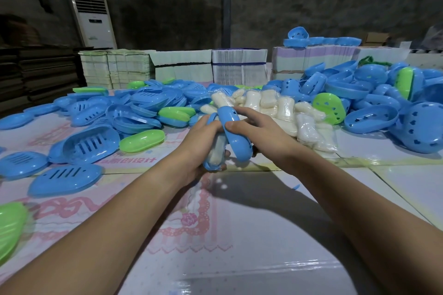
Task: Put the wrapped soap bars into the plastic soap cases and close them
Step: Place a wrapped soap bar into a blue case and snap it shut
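My left hand (200,148) grips a blue case half (211,166) with a white wrapped soap bar (217,151) lying in it, held above the table. My right hand (256,130) grips the other blue case half (236,134), tilted against the first so the two halves stand apart in a V. The thumb presses on the blue shell. Behind my hands lies a heap of white wrapped soap bars (282,109).
Blue and green case lids (141,138) are piled at the left, and deep blue and green bases with heart holes (374,115) at the right. Stacks of flat cartons (239,66) line the table's far edge. The table top (239,235) near me is covered with printed sheet.
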